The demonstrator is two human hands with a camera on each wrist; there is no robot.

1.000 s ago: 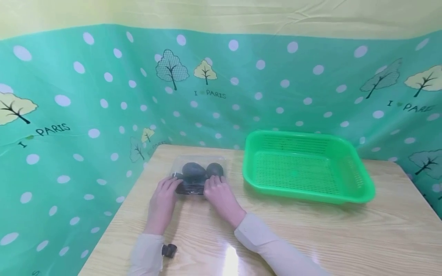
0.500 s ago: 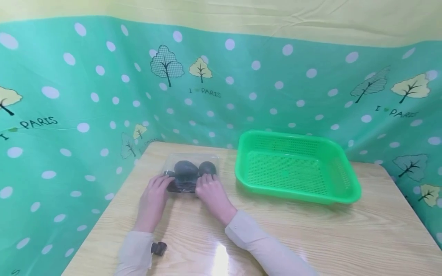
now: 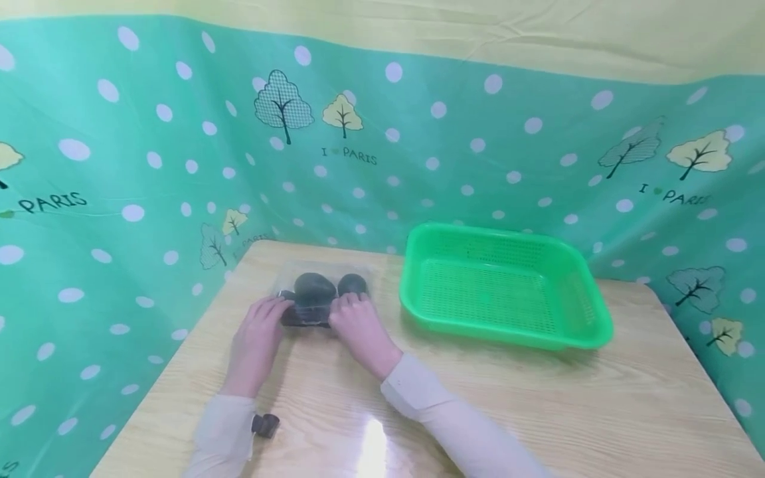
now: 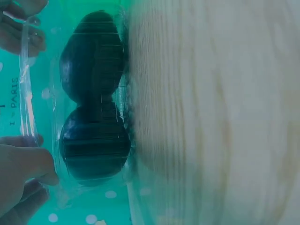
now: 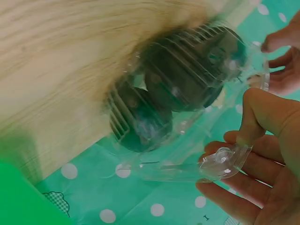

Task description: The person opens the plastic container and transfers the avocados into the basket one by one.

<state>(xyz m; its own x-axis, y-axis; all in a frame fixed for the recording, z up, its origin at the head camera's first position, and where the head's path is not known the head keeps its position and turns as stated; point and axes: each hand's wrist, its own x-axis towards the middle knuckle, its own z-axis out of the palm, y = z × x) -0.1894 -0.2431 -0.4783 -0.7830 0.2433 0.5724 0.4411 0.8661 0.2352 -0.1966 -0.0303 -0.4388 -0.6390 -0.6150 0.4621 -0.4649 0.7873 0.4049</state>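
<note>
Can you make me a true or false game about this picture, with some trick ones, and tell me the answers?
1. The left hand and the right hand both hold the clear plastic box. True.
2. The clear plastic box has bright yellow things inside. False: the dark round things are inside it.
3. The green basket is on the wooden table. True.
4. The green basket is to the left of the clear plastic box in the head view. False: it is to the right.
5. The cloth behind the wooden table has trees on it. True.
</note>
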